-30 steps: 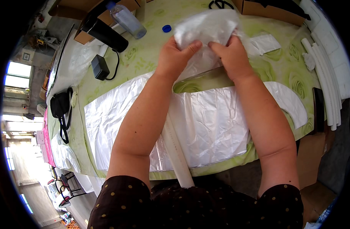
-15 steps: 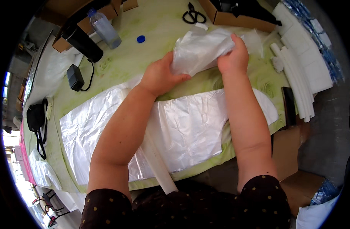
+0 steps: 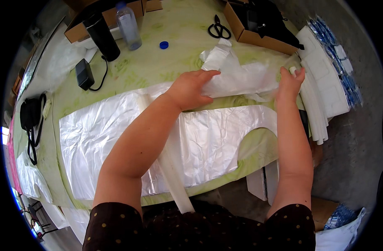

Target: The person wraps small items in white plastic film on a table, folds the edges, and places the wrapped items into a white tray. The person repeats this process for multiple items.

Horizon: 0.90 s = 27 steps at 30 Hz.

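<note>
Over a crumpled, see-through plastic film point(image 3: 241, 77) lies my left hand point(image 3: 190, 90). Its thumb and fingers are spread apart at the film's left end. Beside the film's right end is my right hand point(image 3: 289, 85), thumb and fingers apart. Something small and white shows between those fingertips; I cannot tell whether they touch it. Nearer me, a shiny white plastic sheet point(image 3: 208, 146) is spread flat with a rounded cutout on its right. A long pale tube point(image 3: 172, 178) crosses this sheet under my left forearm and reaches down to my lap.
Black scissors point(image 3: 219, 30), a blue cap point(image 3: 164, 44), a clear bottle point(image 3: 128, 29), a black flask point(image 3: 103, 39) and a black adapter point(image 3: 84, 74) stand or lie beyond. A cardboard box point(image 3: 254, 35) sits far right, near white tubes point(image 3: 317, 113). A black pouch point(image 3: 30, 113) lies left.
My right hand has moved right and nearer me. The film, earlier bunched up between both hands, now lies lower and more spread. My left hand has shifted right and slightly nearer.
</note>
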Tool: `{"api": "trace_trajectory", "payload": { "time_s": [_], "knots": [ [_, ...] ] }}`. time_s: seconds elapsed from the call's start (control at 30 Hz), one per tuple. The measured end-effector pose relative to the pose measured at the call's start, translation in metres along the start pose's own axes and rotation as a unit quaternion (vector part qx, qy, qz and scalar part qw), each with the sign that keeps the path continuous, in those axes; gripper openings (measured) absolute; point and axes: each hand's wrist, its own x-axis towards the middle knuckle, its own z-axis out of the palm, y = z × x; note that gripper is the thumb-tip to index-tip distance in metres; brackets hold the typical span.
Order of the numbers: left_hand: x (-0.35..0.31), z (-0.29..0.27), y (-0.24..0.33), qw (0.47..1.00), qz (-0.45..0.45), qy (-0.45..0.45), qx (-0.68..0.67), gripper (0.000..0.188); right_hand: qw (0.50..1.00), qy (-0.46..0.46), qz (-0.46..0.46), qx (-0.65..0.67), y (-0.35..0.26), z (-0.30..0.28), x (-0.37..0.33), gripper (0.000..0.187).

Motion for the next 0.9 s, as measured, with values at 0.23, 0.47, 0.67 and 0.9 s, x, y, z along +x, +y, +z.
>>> {"api": "trace_trajectory", "payload": {
  "time_s": [0.23, 0.47, 0.67, 0.9],
  "knots": [
    [-0.003, 0.014, -0.017, 0.992, 0.054, 0.075, 0.081, 0.071, 0.719, -0.396, -0.479, -0.311, -0.035, 0.054, -0.04, 0.056],
    [-0.006, 0.014, -0.016, 0.997, 0.003, 0.05, 0.065, 0.072, 0.545, -0.537, -0.44, -0.471, -0.026, 0.127, -0.064, 0.047],
    [-0.005, 0.014, -0.012, 0.998, -0.046, 0.046, 0.027, 0.078, 0.518, -0.546, -0.466, -0.465, -0.034, 0.096, -0.039, 0.022],
    [-0.004, 0.014, -0.016, 0.996, -0.05, 0.037, 0.07, 0.082, 0.529, -0.562, -0.509, -0.38, -0.051, 0.045, -0.031, 0.017]
  ]
}}
